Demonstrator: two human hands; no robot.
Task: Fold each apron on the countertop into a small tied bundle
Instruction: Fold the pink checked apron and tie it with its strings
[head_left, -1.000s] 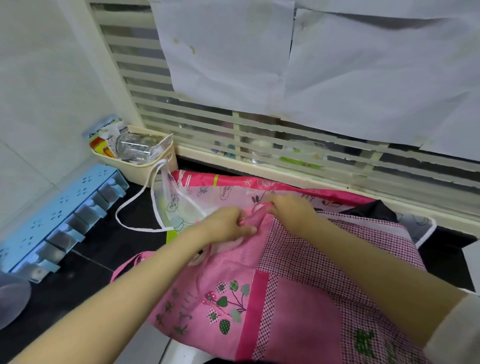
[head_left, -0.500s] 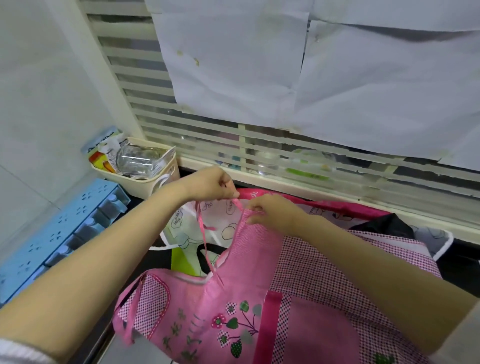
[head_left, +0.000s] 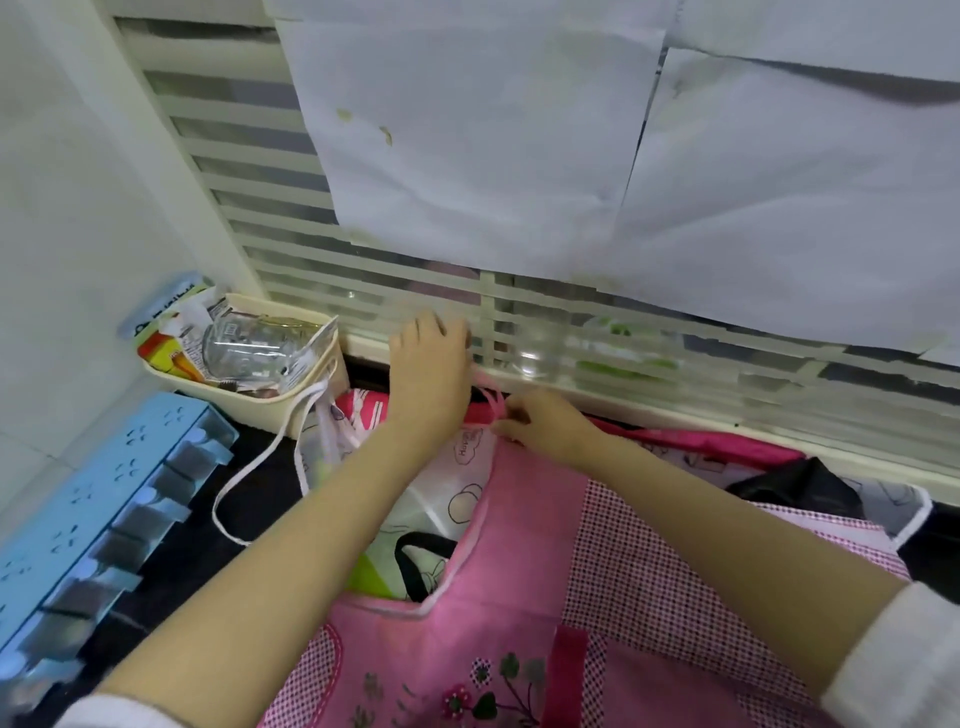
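Positions are all given off the bin (head_left: 291, 410) (cream, packets stuffed in it, far-left on the counter (head_left: 182, 561)).

**Now**
- Your left hand (head_left: 428, 358) is just right of the bin, with its back to the camera and fingers curled. The strap (head_left: 491, 395) runs in under it, so it reads as gripping the strap. The fingertips themselves are hidden.
- Your right hand (head_left: 545, 423) is further right of the bin and a bit nearer you. Thumb and fingers pinch the strap where it meets the top of the pink apron (head_left: 519, 545). The hands are close but apart.
- The pink apron lies right of the bin, bib end pointing away from you. It sits on top of a white apron (head_left: 457, 483).

**Changed vs 0.5 s ago**
- The strap hung from your left hand in a long slack loop over the bib. Only a short run shows now, between the two hands.
- The left hand was a fist with the thumb side toward the right hand. It has since turned its back to the camera.

**Changed vs 1.0 s ago**
- Both hands were together on the apron's top edge, nearer you than the bin. They now sit at the bin's depth.

**Unchanged**
- The white tie (head_left: 249, 478) is looped on the counter in front of the bin.
- The blue rack (head_left: 104, 509) is left of the bin and nearer you.
- The black cloth (head_left: 795, 483) is far right of the bin.
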